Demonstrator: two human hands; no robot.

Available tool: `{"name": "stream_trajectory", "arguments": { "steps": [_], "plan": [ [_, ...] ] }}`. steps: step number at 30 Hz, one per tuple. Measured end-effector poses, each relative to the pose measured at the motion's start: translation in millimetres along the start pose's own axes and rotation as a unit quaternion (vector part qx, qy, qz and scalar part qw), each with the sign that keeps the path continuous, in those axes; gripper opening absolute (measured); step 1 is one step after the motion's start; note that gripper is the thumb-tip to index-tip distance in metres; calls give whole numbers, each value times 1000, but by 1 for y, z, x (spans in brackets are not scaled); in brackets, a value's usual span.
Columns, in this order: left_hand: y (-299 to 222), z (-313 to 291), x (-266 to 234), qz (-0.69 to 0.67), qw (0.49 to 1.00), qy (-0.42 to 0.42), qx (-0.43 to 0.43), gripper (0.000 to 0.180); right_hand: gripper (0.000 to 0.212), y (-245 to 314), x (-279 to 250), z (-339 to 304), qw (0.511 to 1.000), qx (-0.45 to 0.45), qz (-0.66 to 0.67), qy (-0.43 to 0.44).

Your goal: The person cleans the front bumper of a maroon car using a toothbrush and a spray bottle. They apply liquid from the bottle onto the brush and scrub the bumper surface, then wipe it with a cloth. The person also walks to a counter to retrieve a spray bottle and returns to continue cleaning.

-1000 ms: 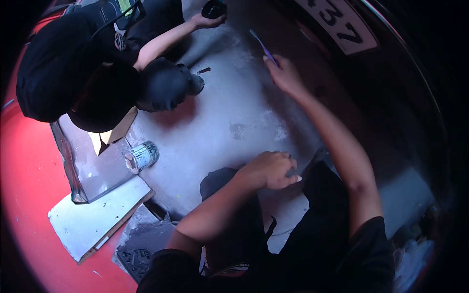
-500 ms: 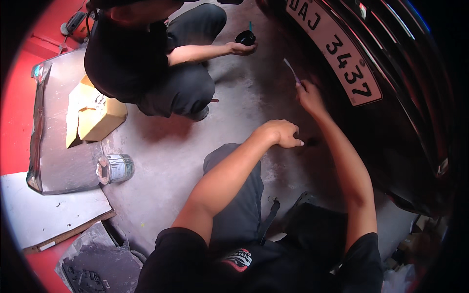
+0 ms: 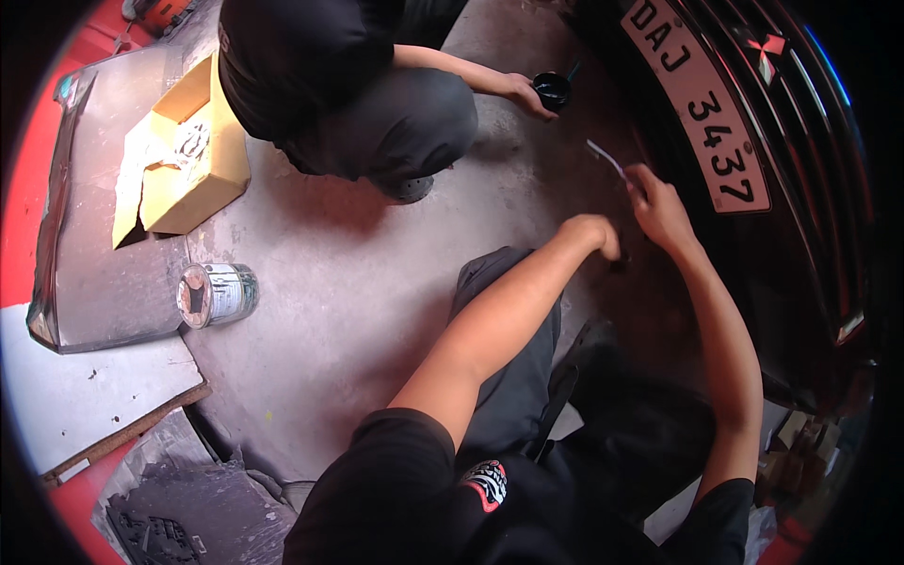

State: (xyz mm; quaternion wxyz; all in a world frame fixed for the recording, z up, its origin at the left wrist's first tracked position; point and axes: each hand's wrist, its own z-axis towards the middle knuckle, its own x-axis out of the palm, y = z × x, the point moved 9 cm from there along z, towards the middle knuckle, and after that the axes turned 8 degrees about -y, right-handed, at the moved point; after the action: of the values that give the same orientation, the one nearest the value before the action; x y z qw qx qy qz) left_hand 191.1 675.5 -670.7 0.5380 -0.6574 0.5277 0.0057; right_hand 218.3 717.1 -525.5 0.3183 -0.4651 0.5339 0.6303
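Soft light washes the floor [image 3: 311, 292] left of my right fingers [image 3: 637, 176]; farther left, the flap of the cardboard box [image 3: 207, 193] glares almost white. Just below them, my left fingers [image 3: 611, 245] sink into shadow, their detail lost. The slim stick [image 3: 607, 159] I hold shows pale against dimness. To their right, the car [image 3: 753, 273] goes nearly black, with bright streaks along its grille [image 3: 805, 155]. Far out around them, straight edges bow toward a black rim.

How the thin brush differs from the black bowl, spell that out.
The brush is long and thin; the bowl is round and hollow. The brush looks pale, the bowl black. The person's right hand holds the brush; a co-worker's hand holds the bowl. Both are hand-held.
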Motion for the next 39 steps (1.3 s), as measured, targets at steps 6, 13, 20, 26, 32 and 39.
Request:
{"name": "stream_trajectory", "arguments": {
  "steps": [6, 13, 20, 26, 32, 39],
  "plan": [
    [24, -27, -59, -32, 992, -110, -51, 48, 22, -6, 11, 1, 999, -28, 27, -26],
    [71, -79, -110, -52, 957, -233, -164, 53, 21, -8, 11, 38, 994, -94, 48, -42],
    [90, -118, -170, 68, 866, -468, -163, 95, 24, 1, 43, 37, 979, -196, 24, -46],
    [66, -93, -172, 163, 848, -494, -99, 104, 34, -2, 58, 51, 971, -225, -51, -69],
    [50, -71, -173, 213, 830, -506, -103, 88, 40, -2, 51, 60, 964, -241, -49, -98],
    [61, -64, -171, 218, 816, -514, -150, 68, 20, 19, 54, 69, 955, -254, -131, -78]
  ]
}}
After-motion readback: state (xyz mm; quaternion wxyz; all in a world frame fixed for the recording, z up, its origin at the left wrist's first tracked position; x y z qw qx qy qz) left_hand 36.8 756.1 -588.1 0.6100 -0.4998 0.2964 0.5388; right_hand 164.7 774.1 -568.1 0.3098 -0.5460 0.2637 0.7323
